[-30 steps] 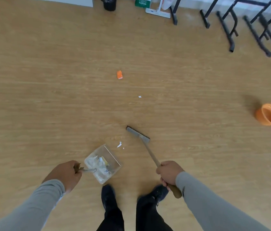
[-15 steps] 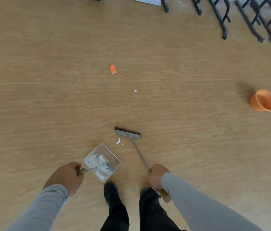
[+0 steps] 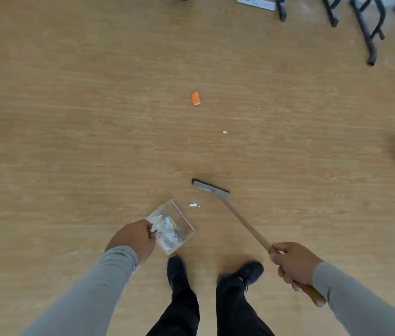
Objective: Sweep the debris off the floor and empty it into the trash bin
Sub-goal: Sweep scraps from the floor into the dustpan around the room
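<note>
Sweeping step. Left hand [image 3: 134, 238] grips clear dustpan [image 3: 171, 226] handle; right hand [image 3: 294, 264] grips broom [image 3: 211, 186]. White scrap [image 3: 194, 204] just beyond dustpan mouth: next needs short pull inward.

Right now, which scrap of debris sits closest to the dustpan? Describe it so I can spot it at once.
Start at the clear dustpan in front of the person's shoes. Just beyond its open edge, short of the broom head, lies a white torn scrap. It is nearer the person than the tiny white fleck and the orange piece.
</note>
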The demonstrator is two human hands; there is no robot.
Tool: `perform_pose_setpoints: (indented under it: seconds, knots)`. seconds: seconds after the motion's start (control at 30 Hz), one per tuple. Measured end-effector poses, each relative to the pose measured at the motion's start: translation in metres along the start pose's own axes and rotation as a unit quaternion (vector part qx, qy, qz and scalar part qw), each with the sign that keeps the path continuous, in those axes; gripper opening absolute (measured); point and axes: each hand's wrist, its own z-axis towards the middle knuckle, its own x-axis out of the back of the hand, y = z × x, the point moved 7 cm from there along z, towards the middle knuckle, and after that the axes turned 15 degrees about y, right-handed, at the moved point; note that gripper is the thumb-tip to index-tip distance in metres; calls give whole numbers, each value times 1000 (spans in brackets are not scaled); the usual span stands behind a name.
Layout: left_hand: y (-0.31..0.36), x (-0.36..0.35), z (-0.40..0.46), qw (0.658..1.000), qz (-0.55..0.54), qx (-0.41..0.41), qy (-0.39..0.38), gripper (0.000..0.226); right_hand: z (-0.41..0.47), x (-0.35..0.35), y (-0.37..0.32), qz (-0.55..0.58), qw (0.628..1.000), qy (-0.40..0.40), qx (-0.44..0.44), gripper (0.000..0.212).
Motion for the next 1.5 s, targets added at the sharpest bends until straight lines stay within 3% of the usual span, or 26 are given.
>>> perform_pose_setpoints:
  seconds: [0.1,0.2,0.3,0.4,0.5,0.6,0.83,1.03,1.17,1.33,1.5]
  knots:
    - [0,-3,0,1000,1,1,-4,17,11,-9,-8,-35,999,32,21,12]
    - [-1,-6,1,1000,2,0,-1,18,25,-31,-19,-110,993,34,25,20]
    - [-2,-7,2,1000,5,-1,5,19,23,-66,-22,-166,986,-14,15,17]
    - [-2,-7,3,1000,9,-3,5,20,6,-94,-19,-204,976,-55,58,13]
    - [-2,-8,4,1000,11,-8,3,20,-14,-92,-12,-159,980,-107,55,8]
    - [-3,-10,5,1000,11,-7,5,19,-18,-54,6,-32,988,-148,-29,27]
    - [-6,-13,3,1000,7,-5,11,17,-20,-19,13,32,994,-99,-21,14]
    - [-5,-15,3,1000,4,-2,11,17,-9,-78,-13,-149,984,-75,67,8]
    - [-6,-14,4,1000,7,-3,17,19,-25,-77,-1,-27,984,-172,-42,18]
    - [-9,-14,0,1000,4,-2,8,19,-29,-18,29,149,970,-158,-113,23]
    - [-16,-11,-10,999,-27,26,-31,18,-50,-5,34,173,971,-120,-110,18]
